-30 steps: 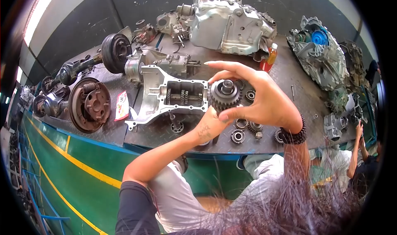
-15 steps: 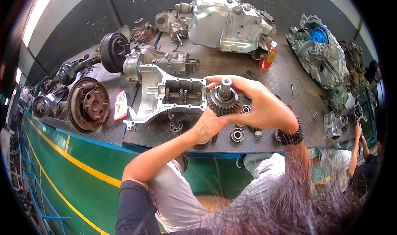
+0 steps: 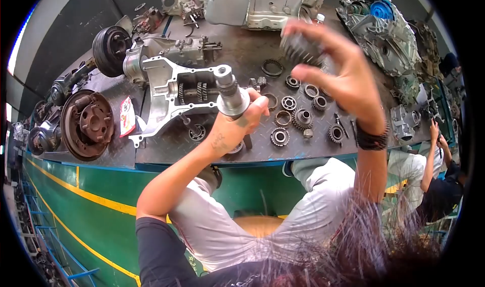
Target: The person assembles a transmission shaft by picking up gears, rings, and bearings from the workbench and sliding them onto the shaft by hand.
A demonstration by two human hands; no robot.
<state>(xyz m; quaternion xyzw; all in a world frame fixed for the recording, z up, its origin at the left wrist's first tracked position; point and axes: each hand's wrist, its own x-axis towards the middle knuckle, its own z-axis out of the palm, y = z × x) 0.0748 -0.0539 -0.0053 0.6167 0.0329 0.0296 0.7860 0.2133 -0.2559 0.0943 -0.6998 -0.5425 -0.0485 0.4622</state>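
A seated person in pale trousers works at a dark metal bench (image 3: 247,47) crowded with machine parts. The person's left hand (image 3: 241,123) is closed firmly around a smooth silver shaft (image 3: 232,99), fingers wrapped about its lower part, so that end is hidden. The shaft points up, its round top towards the viewer, and it overlaps the right end of an open silver housing (image 3: 156,91) on the bench; I cannot tell how far above the bench it is held. Slanted gear teeth (image 3: 202,91) show inside the housing's opening. The right hand (image 3: 348,70), blurred and wearing a dark beaded bracelet (image 3: 373,137), is lifted over the right half of the bench, well apart from the left. Its thumb and fingers curve around a dark toothed gear (image 3: 299,50), gripping it by the edges. Between and below the hands lie loose pieces: a wide thin ring (image 3: 273,67), a round bearing (image 3: 288,103), a stepped gear (image 3: 302,118) and a thick gear (image 3: 335,134) near the front edge. To the left, a rusty drum (image 3: 87,123) leans beside a red-and-white packet (image 3: 126,116). At far right, another person's hand (image 3: 434,130) is raised; what it touches is too small to tell.
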